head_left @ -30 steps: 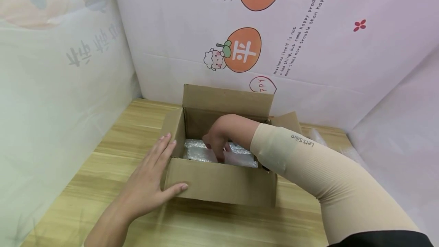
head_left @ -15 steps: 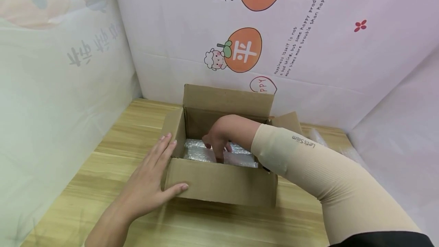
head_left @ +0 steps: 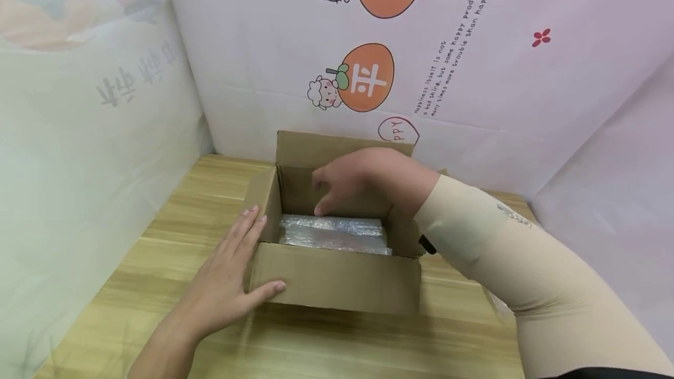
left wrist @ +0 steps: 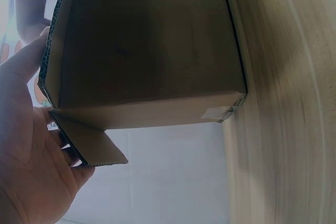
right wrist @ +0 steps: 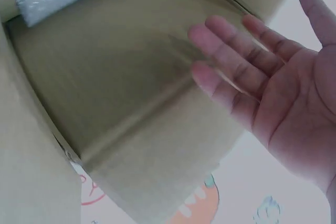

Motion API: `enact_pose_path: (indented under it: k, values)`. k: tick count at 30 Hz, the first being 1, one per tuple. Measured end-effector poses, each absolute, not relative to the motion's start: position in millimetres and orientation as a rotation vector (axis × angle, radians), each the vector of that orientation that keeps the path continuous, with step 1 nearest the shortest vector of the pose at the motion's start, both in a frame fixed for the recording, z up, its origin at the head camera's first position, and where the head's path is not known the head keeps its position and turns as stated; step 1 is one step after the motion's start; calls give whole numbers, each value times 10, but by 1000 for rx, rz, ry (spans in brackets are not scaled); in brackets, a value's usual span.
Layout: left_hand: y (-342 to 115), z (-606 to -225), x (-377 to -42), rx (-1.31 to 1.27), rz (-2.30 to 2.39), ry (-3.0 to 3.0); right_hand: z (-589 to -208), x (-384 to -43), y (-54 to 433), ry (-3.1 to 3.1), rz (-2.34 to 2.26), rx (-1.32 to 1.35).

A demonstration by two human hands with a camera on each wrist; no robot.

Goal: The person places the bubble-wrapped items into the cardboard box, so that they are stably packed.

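An open cardboard box (head_left: 337,279) stands on the wooden table with its flaps folded outward. Inside it lie bubble-wrapped packages (head_left: 334,237), side by side with a seam between them. My left hand (head_left: 221,279) rests on the box's left flap and front corner, fingers straight and thumb along the front flap; the left wrist view shows its fingers behind the small flap (left wrist: 94,142). Over the back of the box hovers my right hand (head_left: 350,177), holding nothing. In the right wrist view its palm faces the camera with fingers extended, beside the box's inner wall (right wrist: 105,72).
The wood-grain table (head_left: 174,215) extends around the box. White sheet walls close in the back and sides, the back one printed with orange cartoon fruit (head_left: 367,78). Some clear plastic wrap (head_left: 500,306) lies right of the box, partly behind the sleeved right arm (head_left: 505,250).
My right hand has lifted off the wrapped packages and moved up toward the box's back flap. More of the packages shows. The left hand has stayed in place on the box.
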State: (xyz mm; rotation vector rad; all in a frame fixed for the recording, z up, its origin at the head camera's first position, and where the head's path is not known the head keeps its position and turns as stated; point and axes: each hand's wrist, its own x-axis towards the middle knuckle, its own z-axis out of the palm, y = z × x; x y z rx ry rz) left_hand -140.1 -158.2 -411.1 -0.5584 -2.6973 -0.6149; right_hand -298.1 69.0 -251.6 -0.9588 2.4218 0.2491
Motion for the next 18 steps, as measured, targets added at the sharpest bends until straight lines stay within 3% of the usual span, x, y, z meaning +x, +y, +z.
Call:
enact_pose_path:
  k: [8,18]
  values:
    - [-1570,-4110,-1399,-554,-616,-2694,-2200,-2877,1061,2581,-136,-996]
    - [-1559,-4105,-1380,-551,-604,-2695,-2182,-2583,1564,2803,-481,-1026]
